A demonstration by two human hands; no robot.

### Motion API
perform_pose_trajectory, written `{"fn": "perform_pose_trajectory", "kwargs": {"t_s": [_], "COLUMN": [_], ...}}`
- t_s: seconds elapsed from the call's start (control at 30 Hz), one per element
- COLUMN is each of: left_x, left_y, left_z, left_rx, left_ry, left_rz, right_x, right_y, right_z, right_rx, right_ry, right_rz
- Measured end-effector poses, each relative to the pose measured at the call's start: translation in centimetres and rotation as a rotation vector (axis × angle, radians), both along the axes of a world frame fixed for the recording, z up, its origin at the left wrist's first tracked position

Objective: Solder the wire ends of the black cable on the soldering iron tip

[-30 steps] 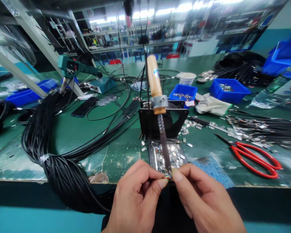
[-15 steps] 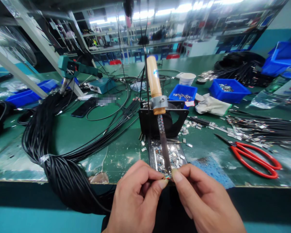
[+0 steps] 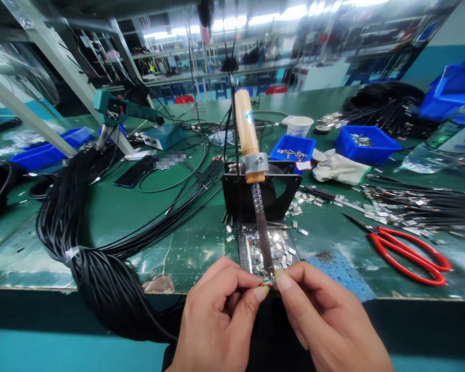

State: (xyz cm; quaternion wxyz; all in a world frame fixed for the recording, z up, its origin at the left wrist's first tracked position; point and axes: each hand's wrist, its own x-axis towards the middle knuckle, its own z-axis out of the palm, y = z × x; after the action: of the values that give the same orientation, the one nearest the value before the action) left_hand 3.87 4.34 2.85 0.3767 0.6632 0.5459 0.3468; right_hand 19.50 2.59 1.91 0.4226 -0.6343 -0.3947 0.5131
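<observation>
Soldering iron (image 3: 256, 175) with a wooden handle leans on a black stand (image 3: 232, 199), its metal shaft slanting down toward the person. At the lower end of the iron, the left hand (image 3: 221, 310) pinches a small piece (image 3: 267, 282), partly green and orange, between thumb and forefinger; the piece sits just by the iron's tip. On the other side of that tip, the right hand (image 3: 320, 307) has its fingers curled and its thumb pressed in close; whether it grips anything cannot be told.

Beneath the iron's shaft, a metal plate (image 3: 243, 248) carries many loose silvery bits (image 3: 281, 248). To the right of the iron, red-handled scissors (image 3: 414, 248) lie on the green surface (image 3: 201, 227), with a white glove (image 3: 335, 168) farther back. Behind and right of the iron's shaft stand two blue bins (image 3: 372, 155) holding small metal parts, and a white cup (image 3: 299, 126). To the left of the iron, a thick bundle of black cables (image 3: 104, 289) hangs over the surface's front edge, and a dark phone (image 3: 134, 173) lies beyond the loose cable ends.
</observation>
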Motion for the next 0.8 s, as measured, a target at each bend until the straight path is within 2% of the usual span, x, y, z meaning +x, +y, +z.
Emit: {"fn": "perform_pose_trajectory", "kwargs": {"t_s": [0.17, 0.33, 0.47, 0.63, 0.8], "left_x": [0.0, 0.0, 0.0, -0.1, -0.1], "left_y": [0.0, -0.1, -0.1, -0.2, -0.2], "left_z": [0.1, -0.1, -0.2, -0.5, -0.6], "left_rx": [0.055, 0.094, 0.100, 0.092, 0.076], "left_ry": [0.022, 0.041, 0.042, 0.026, 0.024], "left_rz": [-0.009, -0.010, -0.001, -0.003, 0.001], "right_x": [0.5, 0.4, 0.4, 0.0, -0.2], "right_y": [0.3, 0.1, -0.1, 0.0, 0.1], "right_z": [-0.5, -0.1, -0.4, -0.1, 0.5], "right_rx": [0.067, 0.036, 0.041, -0.001, 0.010], "right_ry": [-0.026, -0.062, -0.045, -0.018, -0.033], "right_rz": [0.075, 0.021, 0.076, -0.011, -0.012]}}
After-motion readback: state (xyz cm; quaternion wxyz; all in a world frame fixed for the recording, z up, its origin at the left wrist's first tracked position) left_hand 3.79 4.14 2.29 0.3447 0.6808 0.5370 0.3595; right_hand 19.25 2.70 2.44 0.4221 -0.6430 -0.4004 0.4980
